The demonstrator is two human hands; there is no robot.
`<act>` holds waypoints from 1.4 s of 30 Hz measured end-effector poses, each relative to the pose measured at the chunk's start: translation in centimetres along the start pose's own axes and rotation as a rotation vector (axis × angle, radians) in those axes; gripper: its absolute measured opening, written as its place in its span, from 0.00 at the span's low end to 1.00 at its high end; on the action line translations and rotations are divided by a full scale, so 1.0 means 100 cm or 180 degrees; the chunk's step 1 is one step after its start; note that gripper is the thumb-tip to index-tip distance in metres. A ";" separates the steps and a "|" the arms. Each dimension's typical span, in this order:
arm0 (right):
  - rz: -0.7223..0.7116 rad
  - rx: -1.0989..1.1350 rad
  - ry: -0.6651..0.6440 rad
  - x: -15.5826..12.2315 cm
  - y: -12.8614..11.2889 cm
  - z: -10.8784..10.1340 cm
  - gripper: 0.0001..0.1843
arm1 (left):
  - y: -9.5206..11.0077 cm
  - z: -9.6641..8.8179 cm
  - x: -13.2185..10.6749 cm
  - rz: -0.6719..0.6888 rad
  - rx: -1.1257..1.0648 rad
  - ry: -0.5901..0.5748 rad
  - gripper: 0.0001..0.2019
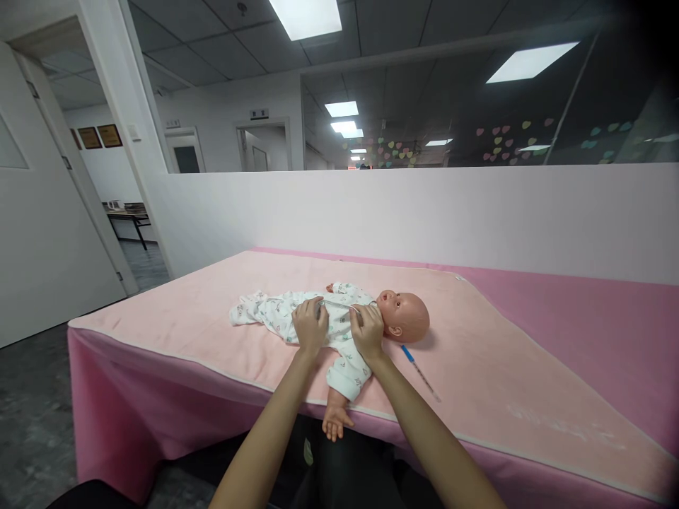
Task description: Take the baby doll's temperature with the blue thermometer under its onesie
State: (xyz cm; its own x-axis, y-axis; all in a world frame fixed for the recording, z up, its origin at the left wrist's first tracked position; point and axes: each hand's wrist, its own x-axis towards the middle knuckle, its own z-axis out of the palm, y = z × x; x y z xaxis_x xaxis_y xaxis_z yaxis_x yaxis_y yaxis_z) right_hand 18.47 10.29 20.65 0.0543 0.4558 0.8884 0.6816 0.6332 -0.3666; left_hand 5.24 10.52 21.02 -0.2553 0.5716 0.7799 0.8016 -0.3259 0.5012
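Head view: both hands on a doll's onesie

Behind everything, a white partition wall (424, 212). In front of it, a long table (610, 311) draped in deep pink, with a paler pink blanket (212, 311) spread over most of the top and reaching the near edge.

On the blanket, near the middle, a baby doll (408, 314) on its back, bare head to the right, legs to the left. One doll arm (335, 417) over the table's near edge, small palm hanging below it. Dressed in a white printed onesie (265, 314), loose and rumpled at the leg end.

Left hand (310, 326) at the doll's chest, knuckles up, fingers curled shut on the onesie front. Right hand (367, 331) just beside it, close to the doll's neck, likewise curled shut on the cloth. Both forearms stretched out from the bottom of the view.

Right of the right wrist, flat on the blanket and clear of the doll, a thin stick with a blue end (419, 369), too small to identify.
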 end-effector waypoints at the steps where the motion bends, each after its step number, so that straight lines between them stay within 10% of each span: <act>1: -0.0019 0.0004 0.0018 0.000 0.000 0.000 0.11 | 0.000 0.000 0.000 -0.0008 -0.0002 -0.0006 0.10; 42: 0.0048 -0.0110 -0.0015 0.002 0.002 0.003 0.11 | 0.028 -0.019 -0.002 -0.0431 -0.0246 0.0163 0.07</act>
State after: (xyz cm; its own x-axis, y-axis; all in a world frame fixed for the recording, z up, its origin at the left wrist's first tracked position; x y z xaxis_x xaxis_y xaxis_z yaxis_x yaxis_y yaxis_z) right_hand 18.42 10.65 20.66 0.0614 0.4682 0.8815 0.7056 0.6043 -0.3701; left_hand 6.53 8.06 22.93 -0.3870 0.5757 0.7203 0.7144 -0.3066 0.6290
